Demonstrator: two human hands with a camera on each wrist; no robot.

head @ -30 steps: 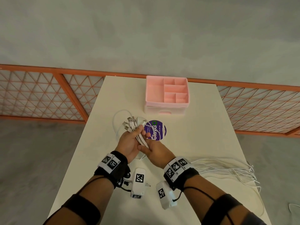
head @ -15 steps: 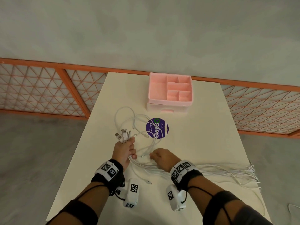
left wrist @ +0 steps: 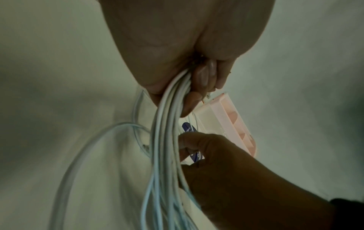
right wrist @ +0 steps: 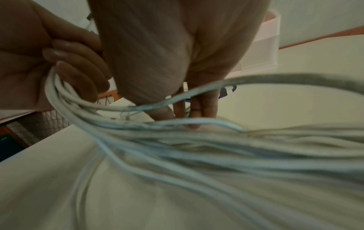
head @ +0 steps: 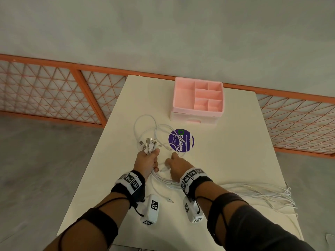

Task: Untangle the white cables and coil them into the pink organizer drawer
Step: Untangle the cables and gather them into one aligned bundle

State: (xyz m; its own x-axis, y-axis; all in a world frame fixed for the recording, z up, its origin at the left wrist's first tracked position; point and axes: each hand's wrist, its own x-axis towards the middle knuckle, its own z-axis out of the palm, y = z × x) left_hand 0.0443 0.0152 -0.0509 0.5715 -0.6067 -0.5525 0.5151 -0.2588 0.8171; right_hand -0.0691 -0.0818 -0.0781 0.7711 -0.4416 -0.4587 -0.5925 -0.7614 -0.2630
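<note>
Several white cables (head: 163, 180) run from my left hand across the table and trail off to the right (head: 262, 192). My left hand (head: 146, 160) grips the bundle just below its USB plugs (head: 147, 144), which stick up from the fist; the left wrist view shows the fingers (left wrist: 199, 79) curled round the strands. My right hand (head: 178, 165) lies beside it with straight fingers (right wrist: 197, 112), the tips resting on the table among loose strands. The pink organizer (head: 197, 98) stands at the far end of the table, with its drawer front (head: 194, 120) below the tray.
A round purple sticker (head: 181, 141) lies between my hands and the organizer. Cable loops (head: 145, 124) spread left of it. A loose plug end (head: 170, 201) lies near my wrists. An orange mesh railing (head: 54, 93) runs behind the white table (head: 235, 142).
My right hand let go of the bundle that both hands held, dropped to the table, and has now slid forward toward the sticker. The left hand has kept hold of the plug ends.
</note>
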